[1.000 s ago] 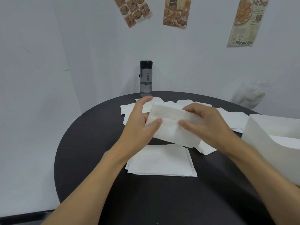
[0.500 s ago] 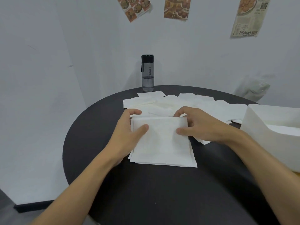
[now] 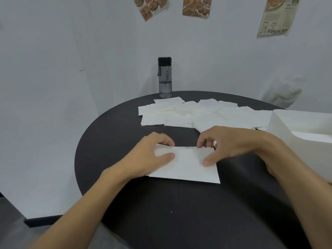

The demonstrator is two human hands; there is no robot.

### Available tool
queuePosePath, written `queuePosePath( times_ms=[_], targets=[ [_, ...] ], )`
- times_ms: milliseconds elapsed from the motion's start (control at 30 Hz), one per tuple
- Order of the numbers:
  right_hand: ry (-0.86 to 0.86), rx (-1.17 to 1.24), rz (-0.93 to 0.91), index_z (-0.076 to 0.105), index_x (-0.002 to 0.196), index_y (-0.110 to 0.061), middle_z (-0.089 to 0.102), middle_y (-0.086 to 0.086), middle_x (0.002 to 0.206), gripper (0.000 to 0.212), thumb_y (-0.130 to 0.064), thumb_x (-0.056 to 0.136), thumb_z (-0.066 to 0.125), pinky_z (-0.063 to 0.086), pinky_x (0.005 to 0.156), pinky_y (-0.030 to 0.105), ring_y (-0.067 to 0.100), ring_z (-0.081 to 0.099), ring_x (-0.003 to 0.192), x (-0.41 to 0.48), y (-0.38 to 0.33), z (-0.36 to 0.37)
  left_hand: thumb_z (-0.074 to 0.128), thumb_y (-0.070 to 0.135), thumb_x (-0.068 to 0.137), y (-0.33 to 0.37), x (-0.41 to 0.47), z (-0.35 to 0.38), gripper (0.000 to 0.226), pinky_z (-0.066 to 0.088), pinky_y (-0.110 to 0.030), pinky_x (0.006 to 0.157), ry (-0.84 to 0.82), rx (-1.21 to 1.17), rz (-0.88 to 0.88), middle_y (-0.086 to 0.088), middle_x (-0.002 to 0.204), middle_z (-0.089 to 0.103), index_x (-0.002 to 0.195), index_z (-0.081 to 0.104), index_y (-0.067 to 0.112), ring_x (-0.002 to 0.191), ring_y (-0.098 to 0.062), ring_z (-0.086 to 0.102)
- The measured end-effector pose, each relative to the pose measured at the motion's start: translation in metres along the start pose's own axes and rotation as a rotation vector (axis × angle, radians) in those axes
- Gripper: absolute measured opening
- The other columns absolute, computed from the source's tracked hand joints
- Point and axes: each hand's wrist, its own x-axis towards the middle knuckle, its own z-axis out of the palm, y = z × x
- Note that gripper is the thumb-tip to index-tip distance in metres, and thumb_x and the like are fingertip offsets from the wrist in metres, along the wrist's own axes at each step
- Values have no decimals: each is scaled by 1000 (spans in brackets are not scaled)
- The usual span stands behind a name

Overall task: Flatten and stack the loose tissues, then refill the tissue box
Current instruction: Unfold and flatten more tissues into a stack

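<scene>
Tissues lie in two lots on the round black counter (image 3: 179, 221): a squared stack (image 3: 190, 169) close to the person, and loose tissues (image 3: 188, 114) spread in an overlapping sprawl farther back. Both hands are on the stack. The left hand (image 3: 150, 157) sits at its far left corner, its fingers (image 3: 167, 141) curled down over the far edge while the thumb lies flat on the top sheet, so the corner is pinched between them. The right hand (image 3: 231, 142) grips the far right corner in the same way, with its fingers (image 3: 202, 142) hooked behind the edge and the thumb pressing on the top sheet near the right side. The stack rests flat on the counter, its near edge free of both hands, and a strip of bare counter separates it from the loose tissues. A white tissue box (image 3: 296, 123) stands at the right, partly cut off by the frame, its open top showing white inside; it sits just beside the right end of the loose tissues, though whether they touch cannot be told. A dark translucent bottle (image 3: 165, 78) with a black cap stands upright at the far rim of the counter, just behind the loose tissues. Three printed clippings (image 3: 195, 6) hang on the pale wall above.
</scene>
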Motion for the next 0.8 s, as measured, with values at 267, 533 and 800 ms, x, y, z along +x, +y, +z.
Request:
queuePosePath(
  times_ms=[267,533,800],
  targets=[
    [77,-8,-60,59,120,-29,54,-9,111,48,-44,79,79,48,88,26,7,54,95,13,0,14,61,51,93,-12,3,-3,15,21,-33,111,13,185,19,27,122,52,105,63,42,121,-2,42],
    [296,94,-94,68,97,-22,62,-11,90,22,-41,87,72,40,62,11,0,55,70,33,-3,17,59,50,92,-13,30,-16,16,31,-40,108,51,273,4,21,116,56,103,62,39,114,-5,49],
    [581,213,-67,65,89,-16,65,-3,90,7,-20,94,61,41,68,19,15,60,85,139,-15,-9,52,41,99,-52,91,-15,44,30,-47,114,265,318,-173,2,144,50,141,50,27,135,-21,43]
  ],
)
